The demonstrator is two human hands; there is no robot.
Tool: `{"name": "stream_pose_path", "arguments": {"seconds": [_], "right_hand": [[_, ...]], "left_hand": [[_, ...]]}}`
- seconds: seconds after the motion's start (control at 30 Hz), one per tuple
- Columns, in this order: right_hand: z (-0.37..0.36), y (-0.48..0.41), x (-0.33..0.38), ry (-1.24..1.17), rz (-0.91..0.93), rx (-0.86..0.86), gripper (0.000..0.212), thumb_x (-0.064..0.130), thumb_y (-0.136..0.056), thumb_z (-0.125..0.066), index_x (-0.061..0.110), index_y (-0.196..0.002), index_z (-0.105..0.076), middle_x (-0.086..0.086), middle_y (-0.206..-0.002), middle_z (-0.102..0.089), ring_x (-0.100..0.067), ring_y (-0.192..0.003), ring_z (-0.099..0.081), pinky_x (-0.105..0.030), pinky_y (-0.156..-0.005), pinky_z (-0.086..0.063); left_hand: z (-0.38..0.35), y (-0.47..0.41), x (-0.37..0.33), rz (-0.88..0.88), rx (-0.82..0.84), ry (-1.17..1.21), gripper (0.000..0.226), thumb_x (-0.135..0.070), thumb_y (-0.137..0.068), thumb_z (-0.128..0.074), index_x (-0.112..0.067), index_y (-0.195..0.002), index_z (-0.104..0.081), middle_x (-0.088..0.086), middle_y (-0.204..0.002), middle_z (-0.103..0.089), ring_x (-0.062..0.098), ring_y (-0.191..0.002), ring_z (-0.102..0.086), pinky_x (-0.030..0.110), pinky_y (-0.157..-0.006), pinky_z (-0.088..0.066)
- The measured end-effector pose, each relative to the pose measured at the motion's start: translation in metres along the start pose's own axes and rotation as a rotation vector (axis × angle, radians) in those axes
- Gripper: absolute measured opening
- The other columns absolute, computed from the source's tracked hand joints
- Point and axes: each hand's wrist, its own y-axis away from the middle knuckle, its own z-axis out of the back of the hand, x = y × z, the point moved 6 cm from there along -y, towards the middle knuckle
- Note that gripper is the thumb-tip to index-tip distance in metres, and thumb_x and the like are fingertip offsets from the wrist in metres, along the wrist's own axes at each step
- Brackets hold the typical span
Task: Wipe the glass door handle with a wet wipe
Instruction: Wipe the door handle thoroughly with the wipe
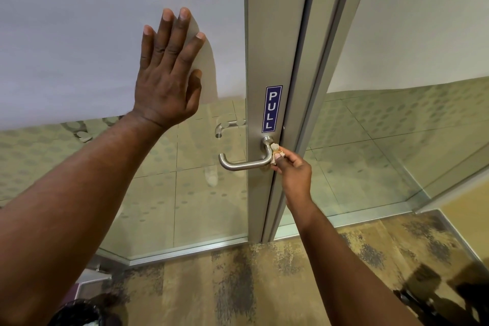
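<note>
Hands are sharing the work: left hand point(169, 71) is pressing flat, released, on glass point(79, 34); right hand point(291, 169) is pinching wet wipe point(276, 149) against handle point(246, 164), whose long axis is running leftward at frame centre.

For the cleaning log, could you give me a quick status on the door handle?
Left hand flat on the glass door. Right hand pinching wet wipe against handle by its base. Nothing blocking.

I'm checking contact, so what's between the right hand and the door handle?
In the head view, a crumpled wet wipe sits between the right hand and the door handle, pressed near its bend.
</note>
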Motion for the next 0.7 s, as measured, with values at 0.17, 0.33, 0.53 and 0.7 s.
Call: {"name": "stream_pose_path", "arguments": {"seconds": [0.17,0.33,0.53,0.7], "right_hand": [[-0.007,-0.007,0.009,-0.127,-0.111,-0.003,0.022,0.003,-0.094,-0.068,0.006,-0.115,-0.072,-0.006,-0.098,-0.078,-0.018,-0.087,-0.073,-0.027,-0.074,-0.059],[-0.014,0.018,-0.015,-0.515,-0.425,0.042,0.01,0.003,-0.1,-0.059,0.002,-0.108,-0.066,-0.012,-0.094,-0.071,-0.021,-0.084,-0.069,-0.032,-0.077,-0.058],[-0.018,0.028,-0.026,-0.64,-0.529,0.04,0.013,0.003,-0.099,-0.058,0.002,-0.112,-0.062,-0.013,-0.099,-0.069,-0.023,-0.093,-0.068,-0.036,-0.087,-0.056],[-0.025,0.008,-0.014,-0.66,-0.562,-0.058,0.008,0.002,-0.097,-0.063,0.003,-0.105,-0.064,-0.015,-0.099,-0.072,-0.023,-0.09,-0.072,-0.035,-0.075,-0.058]], "left_hand": [[0.0,-0.001,0.0,-0.006,-0.009,-0.033,0.063,-0.02,-0.1,-0.057,-0.007,-0.157,-0.032,0.032,-0.161,-0.029,0.052,-0.149,-0.022,0.044,-0.127,0.006],[0.001,-0.002,-0.002,-0.022,-0.017,-0.046,0.062,-0.019,-0.101,-0.056,-0.007,-0.157,-0.032,0.032,-0.16,-0.03,0.053,-0.147,-0.024,0.043,-0.126,0.006],[0.001,-0.001,-0.002,-0.017,0.005,-0.066,0.061,-0.023,-0.103,-0.051,-0.01,-0.158,-0.028,0.032,-0.16,-0.031,0.052,-0.148,-0.025,0.042,-0.126,0.007],[0.002,-0.002,-0.002,-0.01,0.011,-0.065,0.064,-0.024,-0.101,-0.054,-0.012,-0.158,-0.026,0.031,-0.161,-0.031,0.051,-0.148,-0.024,0.04,-0.126,0.009]]}}
